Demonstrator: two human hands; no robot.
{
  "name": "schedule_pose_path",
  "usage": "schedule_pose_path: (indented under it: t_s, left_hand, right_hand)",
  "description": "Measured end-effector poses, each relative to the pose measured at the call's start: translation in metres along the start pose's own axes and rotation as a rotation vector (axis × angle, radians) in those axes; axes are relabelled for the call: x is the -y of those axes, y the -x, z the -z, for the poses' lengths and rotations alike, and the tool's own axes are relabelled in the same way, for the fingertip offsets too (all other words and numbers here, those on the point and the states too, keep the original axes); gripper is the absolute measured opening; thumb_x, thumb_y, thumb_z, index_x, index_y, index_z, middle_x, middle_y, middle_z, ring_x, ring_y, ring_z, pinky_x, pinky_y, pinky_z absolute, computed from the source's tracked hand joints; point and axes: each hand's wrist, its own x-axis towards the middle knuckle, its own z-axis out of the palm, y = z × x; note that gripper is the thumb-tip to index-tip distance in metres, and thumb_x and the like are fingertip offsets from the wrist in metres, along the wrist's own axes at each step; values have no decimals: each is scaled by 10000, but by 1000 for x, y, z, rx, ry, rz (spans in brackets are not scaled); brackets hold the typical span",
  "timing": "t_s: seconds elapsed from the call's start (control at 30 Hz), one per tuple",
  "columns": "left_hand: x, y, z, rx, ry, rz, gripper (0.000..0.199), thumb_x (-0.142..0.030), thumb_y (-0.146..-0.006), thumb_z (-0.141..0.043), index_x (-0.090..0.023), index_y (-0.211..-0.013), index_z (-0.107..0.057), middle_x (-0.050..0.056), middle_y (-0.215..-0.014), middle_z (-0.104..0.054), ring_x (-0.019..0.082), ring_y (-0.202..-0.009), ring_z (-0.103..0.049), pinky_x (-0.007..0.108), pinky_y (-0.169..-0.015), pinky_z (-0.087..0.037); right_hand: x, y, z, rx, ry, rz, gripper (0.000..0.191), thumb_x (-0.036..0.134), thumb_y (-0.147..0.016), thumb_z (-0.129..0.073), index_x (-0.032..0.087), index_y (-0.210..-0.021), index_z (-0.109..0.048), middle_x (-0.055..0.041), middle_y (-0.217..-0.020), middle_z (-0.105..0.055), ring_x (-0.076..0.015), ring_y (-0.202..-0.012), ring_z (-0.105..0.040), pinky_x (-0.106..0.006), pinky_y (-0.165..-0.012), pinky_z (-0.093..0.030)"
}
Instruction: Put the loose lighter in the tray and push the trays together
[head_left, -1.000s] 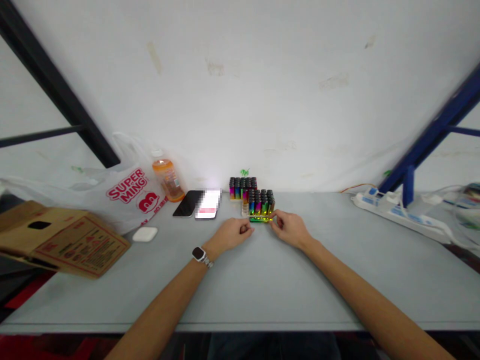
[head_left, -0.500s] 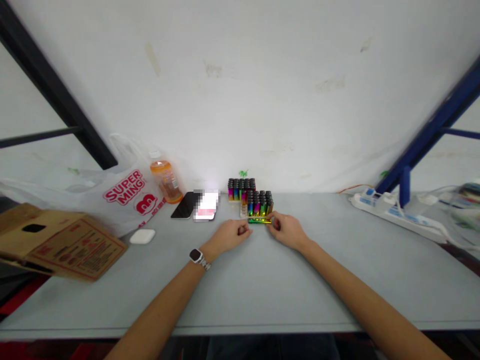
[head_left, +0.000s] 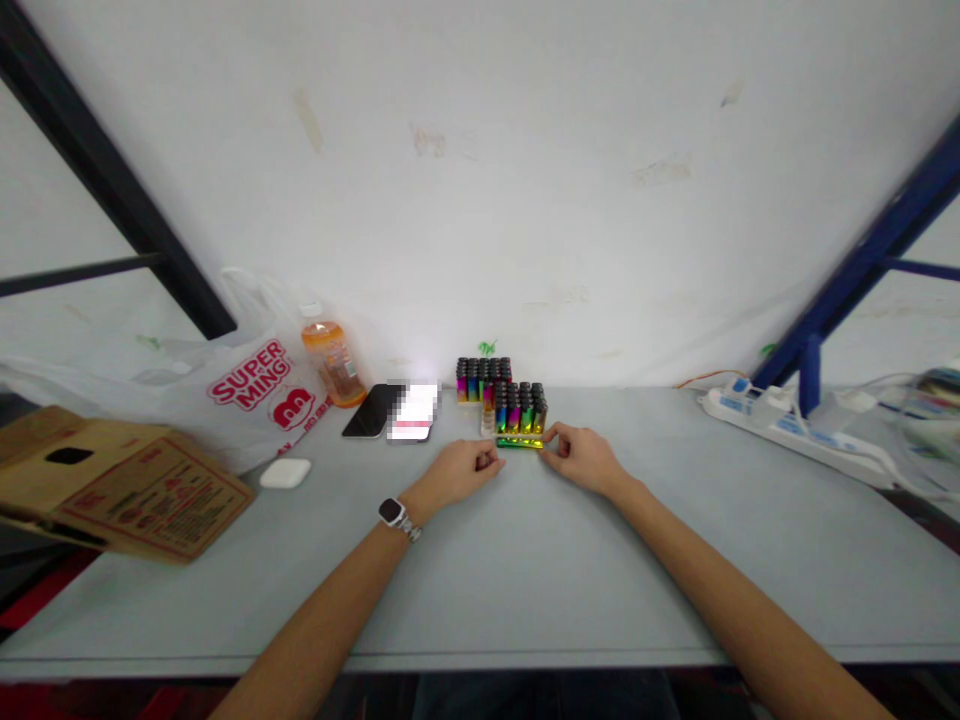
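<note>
Upright lighters [head_left: 523, 410] with black tops and shiny rainbow bodies stand packed in rows in a clear tray. Behind and to the left is a second group of the same lighters [head_left: 472, 378]. A shiny green-gold strip [head_left: 520, 442] lies along the front of the nearer group. My left hand [head_left: 463, 470] rests on the table at the strip's left end, fingers curled closed; anything in them is hidden. At the strip's right end is my right hand [head_left: 579, 458], thumb and fingers pinched together by the tray's corner. Whether it grips anything is too small to see.
Left on the grey table [head_left: 480, 570] are a cardboard box [head_left: 142, 495], a plastic bag [head_left: 247, 400], an orange drink bottle [head_left: 334, 362], a white case [head_left: 285, 473] and a dark phone [head_left: 369, 411] beside a blurred bright screen [head_left: 414, 411]. A power strip [head_left: 795, 432] with cables lies right.
My right hand has shifted slightly to the right, baring more of the strip's right end. My left hand and the lighters look unmoved.
</note>
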Motion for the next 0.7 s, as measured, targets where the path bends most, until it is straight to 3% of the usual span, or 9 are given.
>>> schedule_pose_path:
  t_s: [0.7]
  left_hand:
    - [0, 1, 0, 7, 4, -2, 293, -417, -900, -524, -182, -736, -586, -21, -596, -546, 133, -574, -484, 250, -557, -289]
  right_hand:
    - [-1, 1, -4, 3, 65, 104, 260, 378, -907, -598, 257, -1123, -678, 39, -682, -655, -133, -612, -564, -247, -582, -291]
